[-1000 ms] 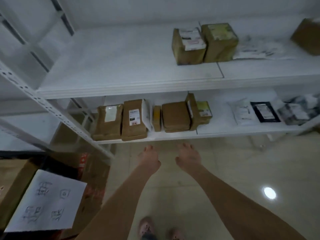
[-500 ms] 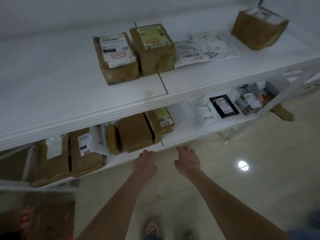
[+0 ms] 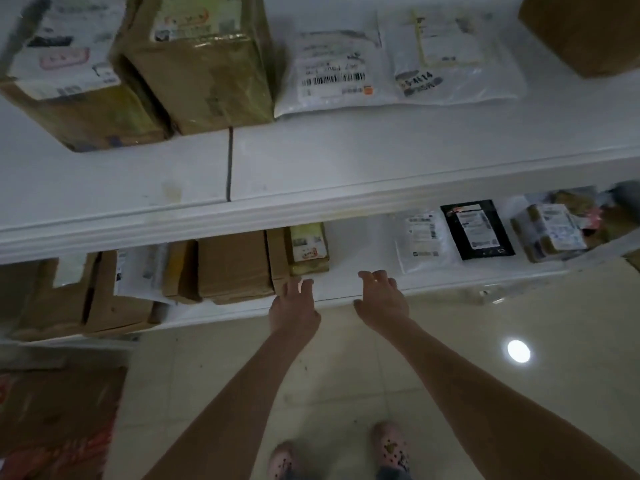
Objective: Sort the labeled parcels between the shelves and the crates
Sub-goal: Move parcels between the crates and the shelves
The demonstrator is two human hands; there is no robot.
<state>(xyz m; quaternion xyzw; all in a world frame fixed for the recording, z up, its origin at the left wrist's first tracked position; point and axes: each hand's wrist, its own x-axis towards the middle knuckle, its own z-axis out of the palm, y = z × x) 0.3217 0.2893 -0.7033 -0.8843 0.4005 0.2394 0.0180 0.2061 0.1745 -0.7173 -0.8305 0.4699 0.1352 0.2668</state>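
Note:
My left hand (image 3: 293, 308) and my right hand (image 3: 381, 299) reach forward at the front edge of the lower shelf (image 3: 360, 258), fingers loosely spread, holding nothing. Just beyond my left fingertips stands a small yellow-taped labelled box (image 3: 308, 249) beside a flat brown cardboard parcel (image 3: 233, 265). Further right on that shelf lie a white mailer bag (image 3: 420, 242), a black mailer bag (image 3: 476, 228) and a taped labelled box (image 3: 549, 232). The upper shelf (image 3: 311, 161) carries two labelled brown boxes (image 3: 204, 64) and two white mailer bags (image 3: 332, 71).
More brown parcels (image 3: 117, 292) lean at the lower shelf's left end. A cardboard crate (image 3: 55, 420) with red print stands on the floor at lower left. Pale tiled floor (image 3: 346, 368) lies below, with my two shoes (image 3: 389, 448) at the bottom edge. Another brown box (image 3: 585, 29) sits upper right.
I have moved closer to the shelves and to the right. Both hands have advanced from above the floor to the lower shelf's front edge, fingers spreading.

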